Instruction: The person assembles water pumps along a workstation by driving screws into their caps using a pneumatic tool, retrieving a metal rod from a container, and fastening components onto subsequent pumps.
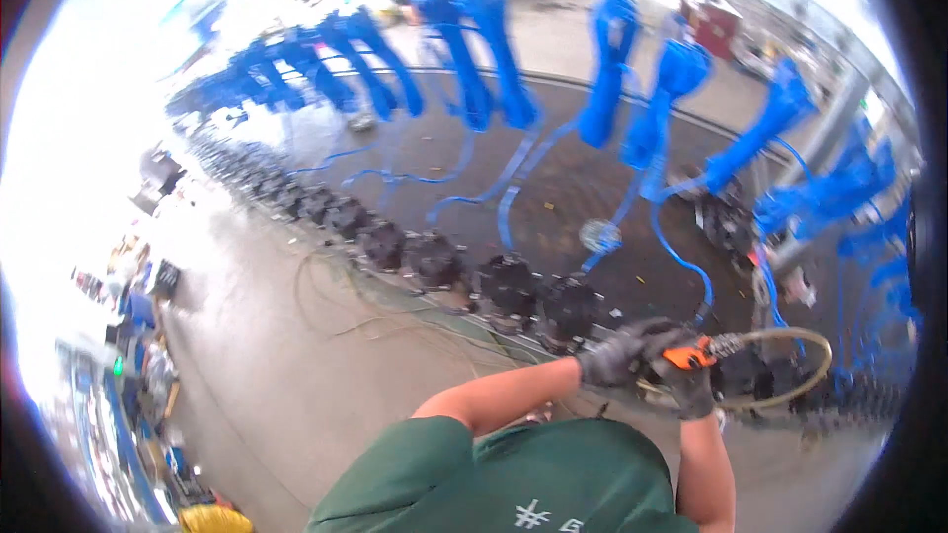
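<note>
Both gloved hands, left hand and right hand, clamped an orange-handled tool; hose loop at 3 o'clock risked kinking under pull.

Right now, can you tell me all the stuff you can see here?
Blue hose bundles: many, blue, hanging in a curved row across the top.
Black round machines: many, black, in a long line on the floor from upper left to lower right.
Thin cables: several, greenish, loose on the grey floor beside the machines.
Tan hose loop: one, tan, curling out of the tool at right.
Tool with orange grip: one, orange and metal, held in both hands.
Cluttered shelves: some, mixed colours, far left edge.
Green shirt: one, green, bottom middle.
Left hand: grey glove, on the tool.
Right hand: grey glove, holding the tool.
</note>
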